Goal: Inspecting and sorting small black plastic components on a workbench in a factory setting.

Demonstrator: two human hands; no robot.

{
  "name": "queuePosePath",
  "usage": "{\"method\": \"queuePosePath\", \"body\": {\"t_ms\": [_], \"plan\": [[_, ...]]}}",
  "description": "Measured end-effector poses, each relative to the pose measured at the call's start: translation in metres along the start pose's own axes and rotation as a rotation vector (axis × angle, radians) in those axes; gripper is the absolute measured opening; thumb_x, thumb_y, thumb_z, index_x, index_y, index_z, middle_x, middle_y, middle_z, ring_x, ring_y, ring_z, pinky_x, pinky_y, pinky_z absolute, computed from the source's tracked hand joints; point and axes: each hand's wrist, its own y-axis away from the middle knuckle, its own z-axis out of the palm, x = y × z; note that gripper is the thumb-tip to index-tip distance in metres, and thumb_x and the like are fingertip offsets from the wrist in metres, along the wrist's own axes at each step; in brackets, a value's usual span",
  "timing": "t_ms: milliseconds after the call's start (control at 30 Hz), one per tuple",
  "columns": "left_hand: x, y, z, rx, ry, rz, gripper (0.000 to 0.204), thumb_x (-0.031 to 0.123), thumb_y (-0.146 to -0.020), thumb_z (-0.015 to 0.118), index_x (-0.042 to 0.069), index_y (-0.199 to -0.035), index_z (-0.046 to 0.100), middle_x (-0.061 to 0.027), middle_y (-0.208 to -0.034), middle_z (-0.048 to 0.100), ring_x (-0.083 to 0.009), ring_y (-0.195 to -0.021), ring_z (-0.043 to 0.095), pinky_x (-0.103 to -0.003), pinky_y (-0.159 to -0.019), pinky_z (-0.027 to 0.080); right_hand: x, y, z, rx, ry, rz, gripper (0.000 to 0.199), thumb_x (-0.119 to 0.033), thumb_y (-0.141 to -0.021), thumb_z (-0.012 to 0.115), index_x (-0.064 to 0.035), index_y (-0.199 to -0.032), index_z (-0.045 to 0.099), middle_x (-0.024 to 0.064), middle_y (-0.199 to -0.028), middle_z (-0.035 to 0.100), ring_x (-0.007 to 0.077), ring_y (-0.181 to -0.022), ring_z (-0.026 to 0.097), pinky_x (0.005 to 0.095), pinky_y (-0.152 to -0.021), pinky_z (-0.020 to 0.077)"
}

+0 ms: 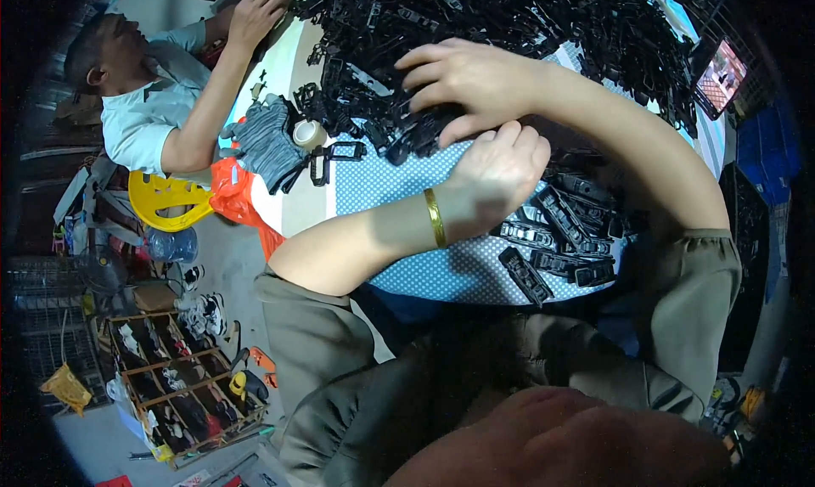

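My left hand point(503, 169) is curled closed over the dotted blue cloth point(382, 185), a gold bracelet on its wrist. Its fingertips are hidden, so whatever they hold does not show. Just beyond it, my right hand point(467, 81) reaches across from the right with fingers apart, at the near edge of a big heap of black plastic parts point(382, 28). A smaller group of long black plastic parts point(564, 224) lies to the right of my left wrist, several side by side near the table's front edge.
A roll of tape point(309, 135), grey gloves point(267, 143) and an orange plastic bag point(233, 190) lie at the left. Another person point(157, 96) sits there near a yellow stool point(165, 202). A lit phone point(722, 78) stands at the right; a shoe rack point(182, 381) is on the floor.
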Motion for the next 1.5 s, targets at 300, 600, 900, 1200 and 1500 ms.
{"method": "queuePosePath", "body": {"t_ms": [300, 600, 900, 1200, 1500], "plan": [[-0.006, -0.005, -0.005, 0.089, 0.3, -0.035, 0.033, -0.002, -0.07, 0.05, -0.006, -0.103, 0.047, -0.0171, -0.094, 0.052, -0.0275, -0.082, 0.053, -0.03, -0.071, 0.047, 0.032, 0.099, -0.02, 0.151, 0.434, 0.217, 0.024, -0.016, -0.072, 0.063, -0.0049, -0.093, 0.06, 0.0095, -0.112, 0.052, 0.0269, -0.112, 0.043, 0.0394, -0.092, 0.0371], [-0.022, -0.007, 0.005, 0.071, 0.702, -0.468, 0.022, 0.001, -0.071, 0.055, -0.001, -0.092, 0.05, -0.0118, -0.086, 0.049, -0.0178, -0.066, 0.051, -0.026, -0.059, 0.044, 0.026, 0.126, -0.02, 0.358, 0.418, 0.522, 0.025, -0.02, -0.072, 0.066, -0.0052, -0.092, 0.062, 0.0096, -0.105, 0.055, 0.0262, -0.105, 0.048, 0.0373, -0.086, 0.0416], [-0.027, -0.012, -0.016, -0.218, 0.703, -0.455, 0.021, 0.01, -0.07, 0.059, -0.001, -0.085, 0.05, -0.0135, -0.083, 0.051, -0.0257, -0.079, 0.051, -0.034, -0.072, 0.042, 0.035, 0.145, -0.022, 0.651, -0.111, 0.808, 0.025, -0.019, -0.078, 0.064, -0.001, -0.096, 0.06, 0.0046, -0.093, 0.062, 0.0108, -0.08, 0.057, 0.0231, -0.07, 0.0455], [-0.024, -0.006, -0.014, -0.201, 0.649, -0.285, 0.021, 0.001, -0.07, 0.06, 0.001, -0.089, 0.05, -0.0092, -0.077, 0.051, -0.022, -0.068, 0.051, -0.028, -0.063, 0.042, 0.004, 0.129, -0.056, 0.74, 0.23, 0.903, 0.01, -0.009, -0.069, 0.061, -0.0027, -0.076, 0.059, 0.0125, -0.079, 0.057, 0.0276, -0.071, 0.057, 0.0341, -0.064, 0.0469], [-0.032, -0.018, -0.009, -0.273, 1.229, -0.893, 0.022, 0.008, -0.083, 0.052, -0.001, -0.103, 0.049, -0.0028, -0.075, 0.055, -0.0042, -0.055, 0.048, -0.015, -0.047, 0.04, 0.023, 0.154, -0.046, 0.357, 0.098, 0.586, 0.023, -0.014, -0.075, 0.063, -0.0036, -0.096, 0.061, 0.0084, -0.088, 0.062, 0.0198, -0.082, 0.058, 0.0298, -0.072, 0.0468]]}}
